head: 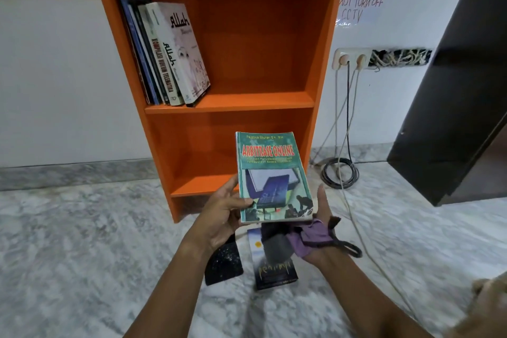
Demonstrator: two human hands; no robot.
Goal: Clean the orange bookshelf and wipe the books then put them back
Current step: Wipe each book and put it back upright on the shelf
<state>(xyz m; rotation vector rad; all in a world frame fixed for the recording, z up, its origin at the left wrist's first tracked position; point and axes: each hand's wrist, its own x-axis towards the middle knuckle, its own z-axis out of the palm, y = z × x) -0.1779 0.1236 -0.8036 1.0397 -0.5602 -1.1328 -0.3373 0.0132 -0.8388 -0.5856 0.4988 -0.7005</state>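
Paperbacks (274,274), two dark ones, lie on the floor (82,241) below the hands. Left hand (222,214) grips the green book (271,175) at its lower left edge, thumb on the cover. Right hand (319,217) grips the lower right corner, purple cloth (312,236) bunched in the palm. Book judged light, floppy and worn; best held by the spine. Beyond is the orange bookshelf (233,105), with leaning books (164,55) on its upper shelf.

Left forearm (175,282) bare from wrist to frame edge at 7 o'clock. Right forearm (365,291) bare too, leaving at 5 o'clock. Left hand (219,217) bare. Right hand (323,208): purple cloth (312,236) with dark cord loop across the palm, worn or carried, cannot tell. Blurred patch at 4 o'clock corner, unreadable.
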